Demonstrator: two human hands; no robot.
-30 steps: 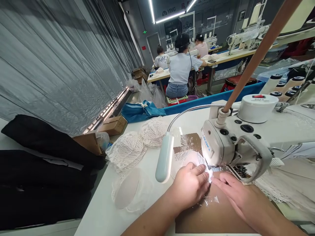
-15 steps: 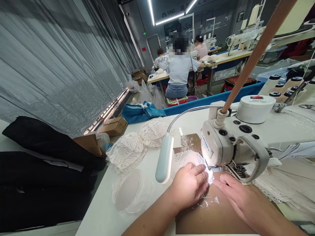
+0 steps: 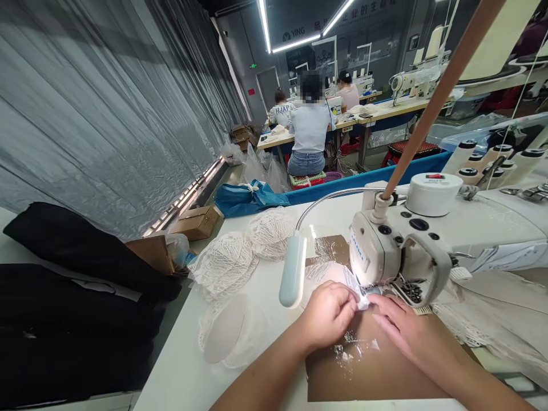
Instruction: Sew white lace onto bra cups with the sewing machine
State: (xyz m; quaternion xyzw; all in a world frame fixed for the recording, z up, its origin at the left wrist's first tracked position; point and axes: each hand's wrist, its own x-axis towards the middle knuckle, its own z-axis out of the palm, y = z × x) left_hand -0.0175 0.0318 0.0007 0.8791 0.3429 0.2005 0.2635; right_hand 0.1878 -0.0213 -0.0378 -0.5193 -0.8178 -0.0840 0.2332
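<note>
White lace fabric [image 3: 351, 278] lies under the head of a white sewing machine [image 3: 374, 248]. My left hand [image 3: 331, 313] is closed on the fabric's near edge, thumb and fingers pinched together. To its right, my right hand [image 3: 400, 322] touches the same edge with its fingertips, its fingers extended and somewhat apart. Both hands are just in front of the machine's needle area, above a brown board [image 3: 368, 371] taped to the table. The needle itself cannot be made out. A pale lamp [image 3: 293, 271] on a bent metal neck hangs left of the machine.
Stacked lace pieces [image 3: 225, 262] and a loose cup-shaped piece [image 3: 225, 331] lie left on the white table [image 3: 180, 359]. More fabric [image 3: 492, 302] is at the right. Thread cones [image 3: 471, 162] stand behind the machine. A seated person [image 3: 308, 131] works farther off.
My left hand has drawn into a tighter pinch on the fabric edge. My right hand's fingers have shifted slightly up and left. The view has moved a little.
</note>
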